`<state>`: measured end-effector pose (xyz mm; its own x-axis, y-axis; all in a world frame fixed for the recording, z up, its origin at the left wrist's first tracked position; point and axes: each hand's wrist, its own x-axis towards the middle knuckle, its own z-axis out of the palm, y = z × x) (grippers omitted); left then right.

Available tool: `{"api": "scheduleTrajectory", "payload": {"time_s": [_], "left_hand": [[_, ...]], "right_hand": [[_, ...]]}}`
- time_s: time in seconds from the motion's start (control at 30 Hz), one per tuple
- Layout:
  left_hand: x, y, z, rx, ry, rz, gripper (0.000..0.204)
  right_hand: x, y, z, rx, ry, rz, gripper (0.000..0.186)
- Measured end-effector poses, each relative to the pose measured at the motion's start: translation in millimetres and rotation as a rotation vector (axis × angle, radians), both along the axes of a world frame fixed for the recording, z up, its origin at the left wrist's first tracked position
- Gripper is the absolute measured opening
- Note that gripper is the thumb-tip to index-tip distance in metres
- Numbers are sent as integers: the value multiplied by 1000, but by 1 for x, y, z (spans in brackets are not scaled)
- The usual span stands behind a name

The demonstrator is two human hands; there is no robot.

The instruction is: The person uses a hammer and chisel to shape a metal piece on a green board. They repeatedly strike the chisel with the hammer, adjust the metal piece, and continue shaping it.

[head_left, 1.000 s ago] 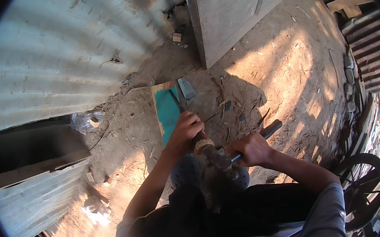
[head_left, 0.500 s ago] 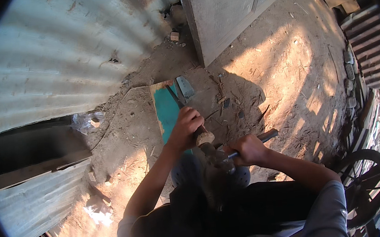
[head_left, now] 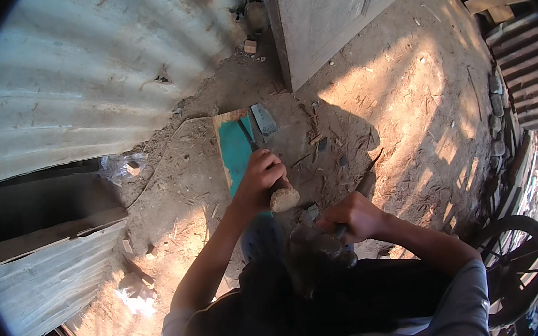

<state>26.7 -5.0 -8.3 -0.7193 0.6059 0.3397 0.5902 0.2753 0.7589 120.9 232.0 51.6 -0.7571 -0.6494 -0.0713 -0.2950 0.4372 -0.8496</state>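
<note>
My left hand (head_left: 262, 176) is closed around a chisel (head_left: 284, 199) with a long dark blade and a wooden handle whose blunt, worn butt faces me. The blade lies slanted over a teal-painted board (head_left: 234, 150) with a bare wood end, on the dirt floor. My right hand (head_left: 353, 217) grips a hammer (head_left: 316, 247) by its shaft; the heavy dark head hangs near my legs, apart from the chisel's butt. Part of the head blends into my dark clothing. Beside the board's far end lies a small grey block (head_left: 264, 120).
A wooden door (head_left: 332, 17) stands ahead. Corrugated metal sheets (head_left: 77, 90) line the left, above a dark opening (head_left: 37, 205). Wood chips (head_left: 314, 133) litter the dirt. At the right are a spoked wheel (head_left: 512, 267) and a stack of corrugated sheets (head_left: 524, 69).
The hammer head has drawn back from the chisel's butt toward my body, and its shaft has tilted. My left hand and the chisel have hardly moved.
</note>
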Motion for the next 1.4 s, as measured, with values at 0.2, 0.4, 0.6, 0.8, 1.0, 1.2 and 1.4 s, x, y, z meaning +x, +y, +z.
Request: {"api": "scheduleTrajectory", "payload": {"time_s": [0.2,0.4,0.6,0.8,1.0,1.2,1.4], "left_hand": [[6,0,3,51,-5,26,25],[4,2,5,93,-36,78,22],[7,-2,-5,100,6,50,25],[6,-3,-9,105,31,51,25],[0,-7,1,79,-15,34,24],[2,-6,6,64,-100,46,23],[9,-3,-1,41,-61,10,22]], "right_hand": [[-7,-7,18,43,46,3,26],[-8,-14,21,8,132,-54,14],[-4,-19,20,35,155,-65,13],[-6,-28,16,100,45,-62,15],[-2,-27,13,84,77,-54,15],[1,-25,-2,77,-45,-119,13],[11,-22,-6,128,83,-47,16]]}}
